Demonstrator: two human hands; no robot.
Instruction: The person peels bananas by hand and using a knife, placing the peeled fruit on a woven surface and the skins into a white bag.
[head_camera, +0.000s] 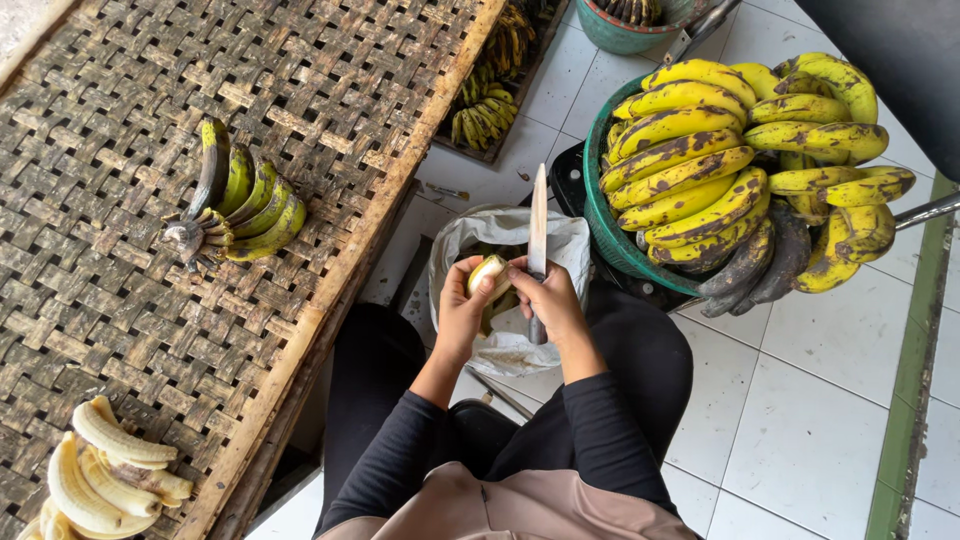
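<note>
- Over the white sack (505, 240) set on the tiled floor (790, 400), a half-peeled banana (487, 275) was held in the left hand (462, 310), with the fingers clasped round its lower part.
- A long-bladed knife (538, 235) was gripped by its handle in the right hand (548, 300), the blade pointing up and away, just beside the fruit.
- Pale flesh was exposed at the upper end of the banana; yellow skin was seen below it, so the peeling was judged to be partly done on this piece.
- Several peeled bananas (105, 470) were laid in a pile on the woven bamboo platform (120, 100), at its near corner; this share of the work was judged finished.
- One greenish bunch (240, 205) was left unpeeled further up the platform.
- A green basket (605, 215) heaped with yellow, black-spotted bananas (730, 160) stood just to the right of the sack, so a large part was judged to be left.
- Peel scraps appeared to be gathered inside the sack, though its contents were mostly hidden by the hands.
</note>
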